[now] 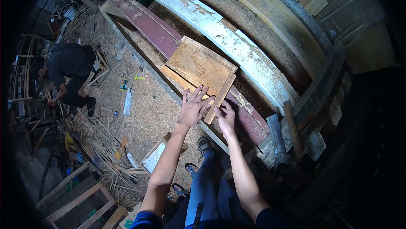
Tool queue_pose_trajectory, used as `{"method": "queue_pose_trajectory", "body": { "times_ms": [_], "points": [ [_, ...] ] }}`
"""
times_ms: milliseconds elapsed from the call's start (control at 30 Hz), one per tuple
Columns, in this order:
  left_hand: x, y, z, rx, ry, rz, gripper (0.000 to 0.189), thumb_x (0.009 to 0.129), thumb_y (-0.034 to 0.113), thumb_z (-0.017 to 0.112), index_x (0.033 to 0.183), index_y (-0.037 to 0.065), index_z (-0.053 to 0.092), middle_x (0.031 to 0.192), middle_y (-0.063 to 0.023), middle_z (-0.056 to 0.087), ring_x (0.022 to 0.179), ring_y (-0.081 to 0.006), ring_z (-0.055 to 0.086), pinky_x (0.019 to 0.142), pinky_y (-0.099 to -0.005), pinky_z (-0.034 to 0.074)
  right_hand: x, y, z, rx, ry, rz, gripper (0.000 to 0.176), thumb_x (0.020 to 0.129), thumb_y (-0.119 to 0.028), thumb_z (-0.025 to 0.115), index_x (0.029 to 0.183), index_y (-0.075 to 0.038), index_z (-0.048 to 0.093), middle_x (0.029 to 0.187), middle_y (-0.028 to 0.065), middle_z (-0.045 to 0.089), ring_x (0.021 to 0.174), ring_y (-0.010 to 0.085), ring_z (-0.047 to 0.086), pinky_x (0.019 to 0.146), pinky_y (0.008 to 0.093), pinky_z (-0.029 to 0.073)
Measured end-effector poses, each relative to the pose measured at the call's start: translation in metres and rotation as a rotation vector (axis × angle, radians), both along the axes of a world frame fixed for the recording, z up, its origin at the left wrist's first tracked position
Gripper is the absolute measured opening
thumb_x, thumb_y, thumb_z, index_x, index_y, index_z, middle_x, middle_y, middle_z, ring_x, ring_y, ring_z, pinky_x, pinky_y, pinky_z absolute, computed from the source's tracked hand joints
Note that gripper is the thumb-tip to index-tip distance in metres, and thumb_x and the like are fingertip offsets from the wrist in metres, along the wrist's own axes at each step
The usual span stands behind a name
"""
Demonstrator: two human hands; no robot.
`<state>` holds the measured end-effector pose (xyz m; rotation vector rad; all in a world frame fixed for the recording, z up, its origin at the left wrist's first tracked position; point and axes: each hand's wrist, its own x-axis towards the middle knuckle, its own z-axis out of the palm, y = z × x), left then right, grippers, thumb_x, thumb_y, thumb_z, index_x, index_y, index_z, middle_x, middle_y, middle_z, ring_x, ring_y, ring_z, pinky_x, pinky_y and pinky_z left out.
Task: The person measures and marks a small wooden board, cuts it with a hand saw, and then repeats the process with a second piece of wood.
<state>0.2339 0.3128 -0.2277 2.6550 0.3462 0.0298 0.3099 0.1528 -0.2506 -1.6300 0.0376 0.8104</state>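
A flat wooden panel (pixel 201 66) lies across a maroon board (pixel 158 34). Along its near side runs a narrow light strip (pixel 177 78), and a short wooden strip (pixel 220 98) crosses its right end. My left hand (pixel 194 107) lies with spread fingers on the panel's near edge and the narrow strip, close to the short strip. At the short strip's right side, my right hand (pixel 226 118) grips it near its lower end, thumb towards it; part of the fingers is hidden.
A long white-stained plank (pixel 228 36) curves behind the panel. A hammer-like tool (pixel 277 138) and a wooden handle (pixel 292 129) rest at right. Another person (pixel 69 70) bends over at far left. Scrap wood and shavings (pixel 144 89) cover the floor.
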Motion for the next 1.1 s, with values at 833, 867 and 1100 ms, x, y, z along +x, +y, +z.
{"method": "queue_pose_trajectory", "body": {
  "times_ms": [833, 867, 1100],
  "points": [
    [0.128, 0.033, 0.013, 0.021, -0.156, 0.055, 0.061, 0.099, 0.012, 0.060, 0.158, 0.012, 0.045, 0.170, -0.0130, 0.032, 0.159, -0.0312, 0.025, 0.130, -0.0531, 0.012, 0.078, -0.031, 0.008, -0.055, -0.321, -0.075, 0.037, 0.100, -0.003, 0.066, 0.135, -0.004, 0.053, 0.113, 0.0112, 0.070, 0.097, 0.0159, 0.063, 0.087, 0.0306, 0.052],
    [0.138, 0.040, 0.015, 0.049, -0.127, -0.007, 0.061, 0.099, 0.012, 0.061, 0.158, 0.011, 0.044, 0.170, -0.0122, 0.031, 0.159, -0.0307, 0.025, 0.130, -0.0534, 0.011, 0.084, -0.028, 0.005, -0.041, -0.295, -0.093, 0.036, 0.100, -0.002, 0.065, 0.134, -0.004, 0.053, 0.113, 0.0119, 0.070, 0.098, 0.0166, 0.064, 0.089, 0.0315, 0.052],
    [0.168, 0.076, -0.008, 0.155, 0.046, -0.261, 0.054, 0.096, 0.014, 0.061, 0.150, 0.008, 0.050, 0.150, -0.0110, 0.054, 0.150, -0.0301, 0.039, 0.130, -0.0520, 0.016, 0.104, 0.000, -0.013, -0.001, -0.397, -0.097, 0.041, 0.100, -0.001, 0.064, 0.138, -0.005, 0.051, 0.113, 0.0097, 0.067, 0.097, 0.0150, 0.063, 0.083, 0.0281, 0.052]
  ]
}}
